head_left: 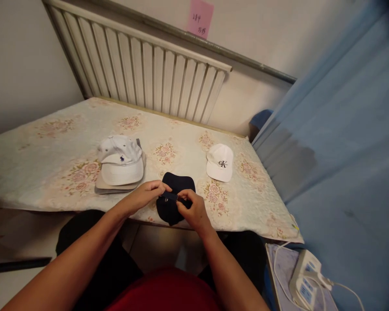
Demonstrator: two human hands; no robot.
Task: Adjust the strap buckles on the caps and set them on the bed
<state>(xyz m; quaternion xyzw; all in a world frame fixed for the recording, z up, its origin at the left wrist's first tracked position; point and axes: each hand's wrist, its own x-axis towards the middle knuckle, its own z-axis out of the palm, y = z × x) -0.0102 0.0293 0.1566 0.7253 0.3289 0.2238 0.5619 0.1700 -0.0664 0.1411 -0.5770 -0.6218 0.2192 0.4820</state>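
A dark navy cap (176,183) lies upside down at the near edge of the floral-covered table (52,147). My left hand (144,195) pinches the cap's back strap from the left. From the right, my right hand (193,209) pinches the same strap, fingers closed over its small buckle. Both hands meet over the middle of the cap.
A white cap with a small dark logo (120,160) sits on top of a beige cap (99,185) at left. Another white cap with black letters (220,162) lies at right. A white slatted radiator (142,65) stands behind; a power strip (306,276) lies lower right.
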